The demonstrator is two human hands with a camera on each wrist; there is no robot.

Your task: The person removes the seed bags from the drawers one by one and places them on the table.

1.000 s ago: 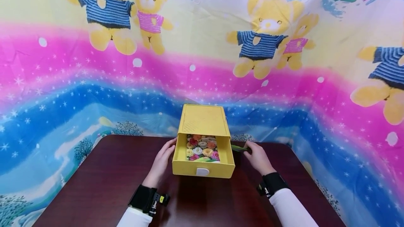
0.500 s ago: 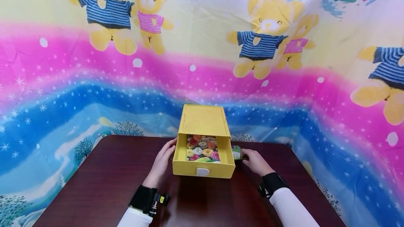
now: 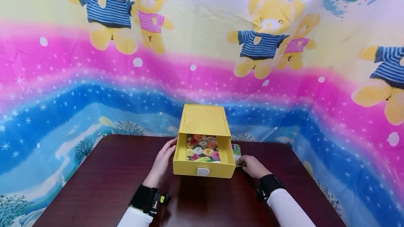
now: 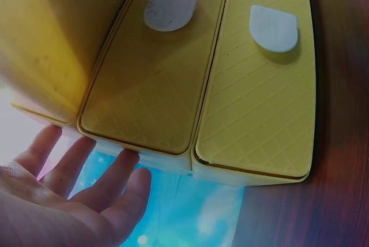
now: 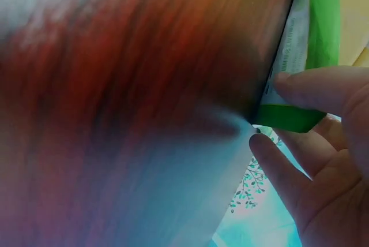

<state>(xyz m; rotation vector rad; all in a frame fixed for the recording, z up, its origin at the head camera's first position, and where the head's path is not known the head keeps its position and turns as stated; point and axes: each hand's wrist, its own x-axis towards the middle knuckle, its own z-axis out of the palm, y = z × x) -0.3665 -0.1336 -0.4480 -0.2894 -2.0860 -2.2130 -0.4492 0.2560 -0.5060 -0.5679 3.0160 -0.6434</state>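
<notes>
A yellow drawer cabinet (image 3: pixel 206 118) stands on the table with its top drawer (image 3: pixel 226 150) pulled out. Inside that drawer lies a flat packet printed with colourful roses (image 3: pixel 202 148). My left hand (image 3: pixel 162 160) is at the cabinet's left side; in the left wrist view its fingertips (image 4: pixel 128 157) touch the side wall, fingers spread and slightly bent. Right of the drawer, my right hand (image 3: pixel 252 166) pinches a flat green printed packet (image 5: pixel 323 27) by its corner between thumb and fingers. The packet is low beside the cabinet, partly hidden by the drawer in the head view.
Below the pulled-out drawer are two shut drawers with white handles (image 4: pixel 274 27). The dark red-brown table (image 3: pixel 126 164) extends on both sides. A bear-printed cloth (image 3: pixel 202 80) hangs close behind the cabinet and around the table.
My right hand has moved nearer to me with the green packet, whose printed face has turned into view from nearly edge-on. My left hand and the drawer stay where they were.
</notes>
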